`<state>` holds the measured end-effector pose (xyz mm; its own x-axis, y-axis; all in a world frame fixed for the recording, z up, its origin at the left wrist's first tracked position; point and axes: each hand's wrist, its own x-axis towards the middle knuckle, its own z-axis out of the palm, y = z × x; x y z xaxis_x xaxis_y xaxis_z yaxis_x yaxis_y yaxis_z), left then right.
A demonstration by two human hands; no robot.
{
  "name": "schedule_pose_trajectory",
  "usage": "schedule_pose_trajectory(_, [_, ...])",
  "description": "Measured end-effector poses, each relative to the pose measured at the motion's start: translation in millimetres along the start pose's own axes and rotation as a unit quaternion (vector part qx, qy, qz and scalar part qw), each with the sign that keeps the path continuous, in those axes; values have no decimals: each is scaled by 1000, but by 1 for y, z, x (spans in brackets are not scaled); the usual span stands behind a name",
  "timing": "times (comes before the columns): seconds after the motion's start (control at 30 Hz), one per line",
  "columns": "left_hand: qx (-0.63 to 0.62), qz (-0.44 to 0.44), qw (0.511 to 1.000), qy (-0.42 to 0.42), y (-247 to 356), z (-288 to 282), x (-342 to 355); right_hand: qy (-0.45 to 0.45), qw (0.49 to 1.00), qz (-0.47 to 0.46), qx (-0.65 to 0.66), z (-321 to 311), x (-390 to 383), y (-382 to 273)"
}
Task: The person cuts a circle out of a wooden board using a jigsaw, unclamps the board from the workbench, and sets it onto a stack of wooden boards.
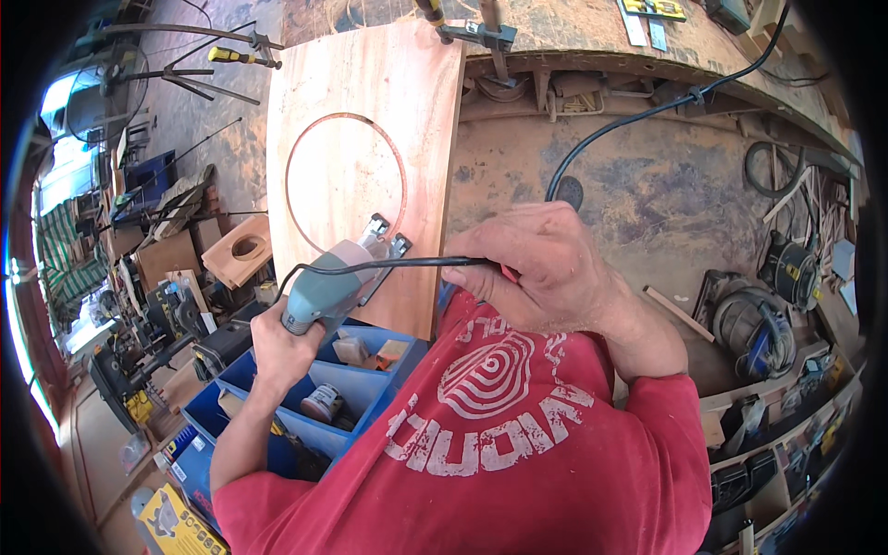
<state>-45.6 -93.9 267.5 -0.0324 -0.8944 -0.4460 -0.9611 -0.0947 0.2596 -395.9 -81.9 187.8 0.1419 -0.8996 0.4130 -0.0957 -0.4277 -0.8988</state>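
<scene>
The left hand point(277, 347) clenches the grey jigsaw point(335, 282) at the plywood panel point(370, 139) circle's lower edge — likely weighty, buzzing, best gripped by its body; the right hand point(541, 268) pinches its black cord point(398, 265).

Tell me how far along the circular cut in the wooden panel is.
The thin curved kerf runs around nearly the whole circle on the pale rectangular wooden panel. The left hand grips the grey-green jigsaw at the circle's lower right; the right hand holds its black power cord aside. The disc still sits in the panel; the saw hides the last stretch.
</scene>
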Motion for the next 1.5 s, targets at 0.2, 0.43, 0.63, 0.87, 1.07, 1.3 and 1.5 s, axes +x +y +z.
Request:
schedule_pose_trajectory(0.2, [-8, -23, 1000, -1, 6, 1, -2, -1, 1000, -1, 4, -1, -1, 2])
schedule_pose_trajectory(0.43, [-7, -36, 999, 0, 17, 1, -2, -9, 1000, 7, 9, -6, -1, 6])
schedule_pose_trajectory(0.63, [-20, -30, 999, 14, 16, 4, -3, 1, 1000, 0, 14, -8, 2, 8])
schedule_pose_trajectory(0.87, [-23, -9, 1000, 12, 16, 3, 1, 6, 1000, -4, 15, -9, 5, 14])
schedule_pose_trajectory(1.07, [-27, -12, 1000, 11, 18, 2, 2, 7, 1000, -12, 10, -11, 7, 15])
schedule_pose_trajectory(1.3, [-12, -34, 999, -13, 21, -1, 3, 9, 1000, -8, 17, -13, 9, 11])
schedule_pose_trajectory(1.5, [-7, -24, 1000, -15, 21, -1, 6, 6, 1000, -3, 13, -15, 7, 11])
